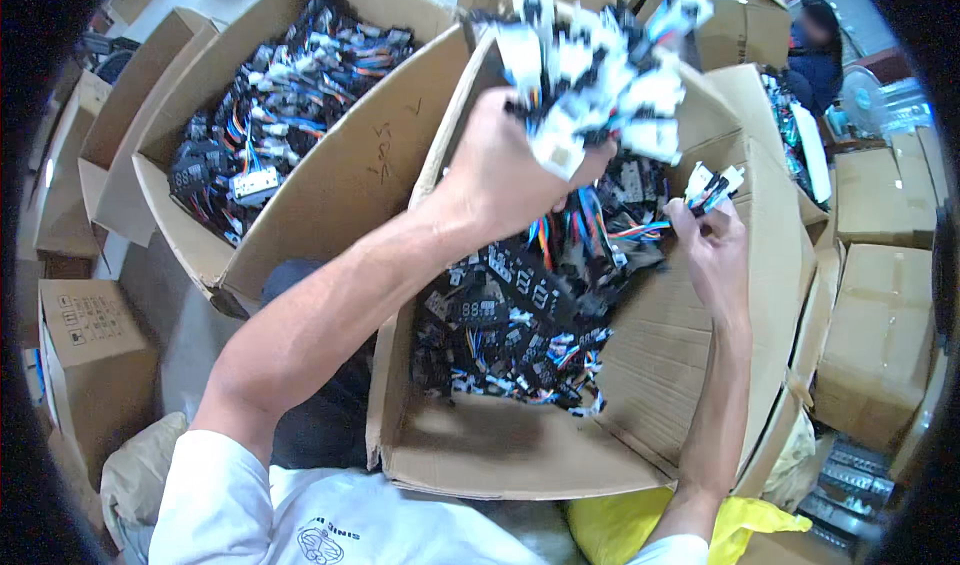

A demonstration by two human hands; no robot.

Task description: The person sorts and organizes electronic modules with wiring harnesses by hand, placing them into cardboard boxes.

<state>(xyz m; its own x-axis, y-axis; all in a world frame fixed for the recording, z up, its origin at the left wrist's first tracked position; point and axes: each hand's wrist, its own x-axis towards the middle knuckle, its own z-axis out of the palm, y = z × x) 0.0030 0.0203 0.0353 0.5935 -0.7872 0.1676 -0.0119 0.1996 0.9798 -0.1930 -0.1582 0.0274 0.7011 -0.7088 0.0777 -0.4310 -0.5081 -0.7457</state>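
My left hand [490,170] is closed around a thick bunch of wired white connectors [610,80], raised above an open cardboard box [480,470]. Multicoloured wires [592,227] hang below that bunch, with black digit display boards among them. Over the box's right side, my right hand [712,245] pinches a few cables with white connectors [712,187] sticking up past the fingers. Its coloured wires run left toward the hanging bunch. More black display boards [475,310] with wires lie heaped inside the box. The bunch is partly blurred, and my left fingertips are partly hidden.
A second cardboard box [335,150] at the left is filled with similar wired boards. Closed cartons [875,335] stand at the right, another carton [95,365] at the left. A yellow bag [625,530] lies by the near edge. A person [815,55] is at the far right.
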